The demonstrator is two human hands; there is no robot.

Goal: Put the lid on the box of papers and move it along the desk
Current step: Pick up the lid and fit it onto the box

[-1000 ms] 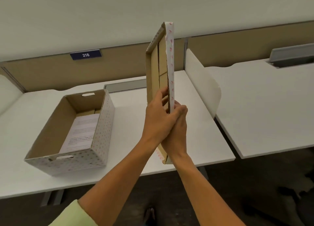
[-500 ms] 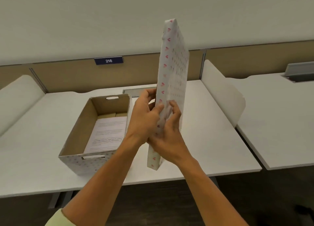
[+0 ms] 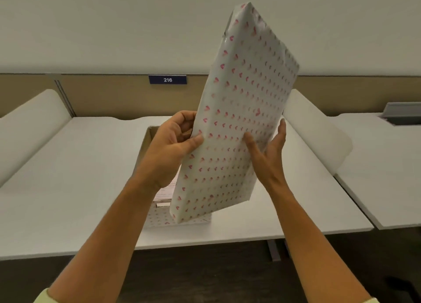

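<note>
Step in hand: lowering lid onto box.

Flat rectangular cardboard lid wrapped in white paper with small pink hearts (image 3: 237,129) held in the air, steeply tilted, top edge far and high, patterned outer face toward the camera. Left hand (image 3: 175,147) clamped on the lid's left long edge, thumb on the patterned face, fingers (image 3: 185,122) curled round behind. Right hand (image 3: 270,152) spread wide against the right long edge, thumb on the face, fingers reaching behind; more a support than a pinch.

Open cardboard box covered in the same heart paper (image 3: 177,218) on the white tabletop (image 3: 75,166), directly below and behind the lid, mostly hidden. Brown inner wall visible on the left, strip of white printed papers (image 3: 167,188) inside. Far wall and right wall not visible.

To do well:
- Rotate lid flat, patterned face up, hollow side down, before descending.
- Shift both hands to opposite edges at mid-length for even control.
- Square long edges with the box walls; check corners, since the lid blocks the view of them.
- Lower level; a tilted lid likely catches one wall and jams.
- Press down evenly, then slide box by its sides, not by the lid.

Risk: thin lid rim may fold inward if forced.
</note>
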